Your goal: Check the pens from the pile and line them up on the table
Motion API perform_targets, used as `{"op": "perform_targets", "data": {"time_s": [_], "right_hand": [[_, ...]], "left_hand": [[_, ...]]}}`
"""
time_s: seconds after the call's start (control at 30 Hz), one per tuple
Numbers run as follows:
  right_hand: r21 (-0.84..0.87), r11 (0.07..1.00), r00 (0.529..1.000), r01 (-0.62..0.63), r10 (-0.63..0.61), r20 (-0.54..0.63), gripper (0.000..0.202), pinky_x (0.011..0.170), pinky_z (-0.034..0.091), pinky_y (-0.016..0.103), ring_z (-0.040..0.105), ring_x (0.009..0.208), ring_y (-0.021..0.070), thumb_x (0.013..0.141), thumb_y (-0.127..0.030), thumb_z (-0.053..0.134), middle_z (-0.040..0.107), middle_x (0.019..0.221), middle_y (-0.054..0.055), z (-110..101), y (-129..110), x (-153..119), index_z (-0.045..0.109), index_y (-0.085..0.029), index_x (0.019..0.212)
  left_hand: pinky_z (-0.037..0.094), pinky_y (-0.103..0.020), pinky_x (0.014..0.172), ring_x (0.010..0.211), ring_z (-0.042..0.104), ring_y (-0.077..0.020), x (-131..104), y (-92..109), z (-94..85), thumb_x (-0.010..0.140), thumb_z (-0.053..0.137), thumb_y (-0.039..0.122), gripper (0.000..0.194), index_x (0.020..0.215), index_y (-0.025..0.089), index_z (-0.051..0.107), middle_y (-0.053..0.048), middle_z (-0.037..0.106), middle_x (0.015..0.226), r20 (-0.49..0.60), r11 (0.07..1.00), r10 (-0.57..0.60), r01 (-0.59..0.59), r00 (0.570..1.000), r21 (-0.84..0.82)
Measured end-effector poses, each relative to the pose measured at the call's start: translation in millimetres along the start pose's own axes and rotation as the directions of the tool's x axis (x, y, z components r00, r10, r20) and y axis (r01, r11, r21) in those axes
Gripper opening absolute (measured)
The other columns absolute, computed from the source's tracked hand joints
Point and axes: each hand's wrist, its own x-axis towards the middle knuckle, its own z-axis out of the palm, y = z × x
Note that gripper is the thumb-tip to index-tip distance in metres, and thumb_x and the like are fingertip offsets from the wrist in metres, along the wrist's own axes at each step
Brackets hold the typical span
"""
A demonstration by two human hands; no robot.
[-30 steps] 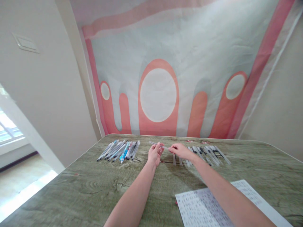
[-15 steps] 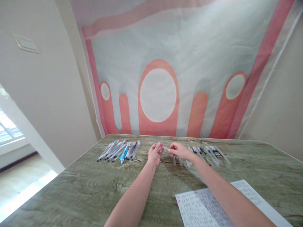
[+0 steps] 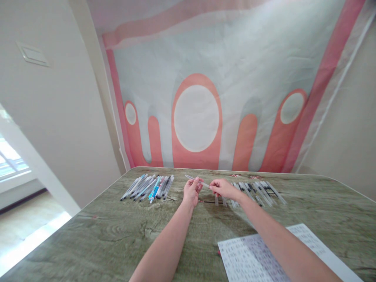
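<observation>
A clear pen barrel (image 3: 205, 184) is held between my two hands above the table, tilted with its left end higher. My left hand (image 3: 192, 191) grips it near the middle, fingers closed around it. At its right end my right hand (image 3: 222, 188) pinches it between thumb and fingers. Beneath and beside my right hand lies a row of clear pen parts (image 3: 265, 192), some with dark pieces, partly hidden by that hand. Left of my hands is a group of assorted pens (image 3: 147, 188), several with black ends and some blue.
The wood-patterned table (image 3: 96, 243) runs back to a wall hanging (image 3: 196, 117) in red and grey. Sheets of paper with rows of handwriting (image 3: 243, 256) lie at the front right, under my right forearm. A light-coloured wall (image 3: 58, 117) rises at the left.
My right hand has shifted very slightly at the end of the pen barrel. My left hand and the pens on the table look the same.
</observation>
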Motion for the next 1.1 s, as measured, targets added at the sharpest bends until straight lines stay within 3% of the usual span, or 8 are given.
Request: {"op": "perform_targets", "data": {"time_s": [0.2, 0.43, 0.6, 0.67, 0.77, 0.9, 1.0, 1.1], "right_hand": [[-0.064, 0.998, 1.000, 0.010, -0.011, -0.003, 0.015, 0.039, 0.036, 0.017, 0.049, 0.040, 0.0067, 0.072, -0.028, 0.050, 0.057, 0.055, -0.002, -3, 2, 1, 0.055, -0.014, 0.071], [-0.087, 0.996, 0.985, -0.007, 0.022, 0.170, 0.015, 0.039, 0.036, 0.017, 0.050, 0.042, 0.0080, 0.067, -0.029, 0.055, 0.057, 0.053, -0.001, -39, -9, -13, 0.057, -0.014, 0.066], [-0.174, 0.984, 0.992, -0.039, 0.060, 0.113, 0.013, 0.037, 0.033, 0.017, 0.048, 0.040, 0.0078, 0.064, -0.027, 0.055, 0.059, 0.052, -0.001, -65, -23, -26, 0.058, -0.015, 0.064], [-0.248, 0.967, 0.995, -0.057, 0.077, 0.071, 0.012, 0.037, 0.032, 0.017, 0.049, 0.039, 0.0085, 0.064, -0.025, 0.054, 0.059, 0.052, 0.000, -68, -25, -27, 0.058, -0.015, 0.062], [-0.414, 0.905, 0.995, -0.095, 0.100, -0.009, 0.010, 0.038, 0.032, 0.019, 0.051, 0.038, 0.0106, 0.062, -0.021, 0.053, 0.060, 0.049, 0.002, -60, -27, -26, 0.059, -0.015, 0.058], [-0.675, 0.730, 0.994, -0.112, 0.073, -0.085, 0.012, 0.043, 0.034, 0.023, 0.054, 0.044, 0.0157, 0.058, -0.018, 0.052, 0.060, 0.046, 0.007, -38, -33, -24, 0.059, -0.015, 0.048], [-0.770, 0.627, 0.992, -0.121, 0.063, -0.105, 0.012, 0.046, 0.035, 0.025, 0.058, 0.053, 0.0203, 0.057, -0.019, 0.053, 0.063, 0.056, 0.012, -22, -38, -25, 0.060, -0.015, 0.048], [-0.781, 0.607, 0.989, -0.144, 0.099, -0.106, 0.012, 0.049, 0.037, 0.027, 0.060, 0.058, 0.0235, 0.057, -0.019, 0.053, 0.064, 0.058, 0.014, -10, -42, -26, 0.062, -0.016, 0.051]], "left_hand": [[0.047, -0.017, 0.060, 0.068, 0.061, -0.0090, 1, 0, -0.7, 0.062, 0.068, 0.026, 0.025, 0.071, 0.015, 0.047, -0.003, 0.063, 0.076, -0.020, 1.000, 0.027, -0.027, 0.999, -0.008], [0.047, -0.016, 0.059, 0.065, 0.060, -0.0084, 17, 11, -15.9, 0.068, 0.063, 0.029, 0.019, 0.073, 0.015, 0.051, -0.003, 0.062, 0.071, -0.322, 0.982, 0.135, -0.170, 0.937, -0.084], [0.047, -0.019, 0.064, 0.063, 0.059, -0.0077, 25, 9, -24.3, 0.069, 0.061, 0.030, 0.018, 0.069, 0.014, 0.051, -0.002, 0.060, 0.066, -0.395, 0.965, 0.222, -0.258, 0.891, -0.038], [0.047, -0.019, 0.063, 0.059, 0.058, -0.0072, 25, 5, -24.8, 0.069, 0.061, 0.031, 0.019, 0.067, 0.014, 0.053, 0.000, 0.058, 0.062, -0.377, 0.967, 0.250, -0.253, 0.892, 0.043], [0.046, -0.019, 0.057, 0.051, 0.054, -0.0067, 22, -1, -23.2, 0.065, 0.062, 0.032, 0.021, 0.062, 0.013, 0.055, 0.002, 0.055, 0.055, -0.256, 0.953, 0.252, -0.193, 0.933, 0.234], [0.042, -0.017, 0.044, 0.040, 0.048, -0.0061, 15, -13, -19.5, 0.060, 0.067, 0.027, 0.016, 0.064, 0.014, 0.059, 0.003, 0.052, 0.048, -0.059, 0.885, 0.131, -0.090, 0.990, 0.457], [0.032, -0.014, 0.035, 0.032, 0.043, -0.0052, 12, -24, -18.1, 0.058, 0.068, 0.022, 0.013, 0.066, 0.015, 0.061, 0.005, 0.051, 0.044, 0.019, 0.798, 0.075, -0.071, 0.997, 0.598], [0.028, -0.014, 0.033, 0.030, 0.041, -0.0046, 10, -31, -17.4, 0.056, 0.068, 0.017, 0.009, 0.060, 0.016, 0.060, 0.004, 0.052, 0.044, 0.081, 0.703, 0.112, -0.137, 0.990, 0.697]]}}
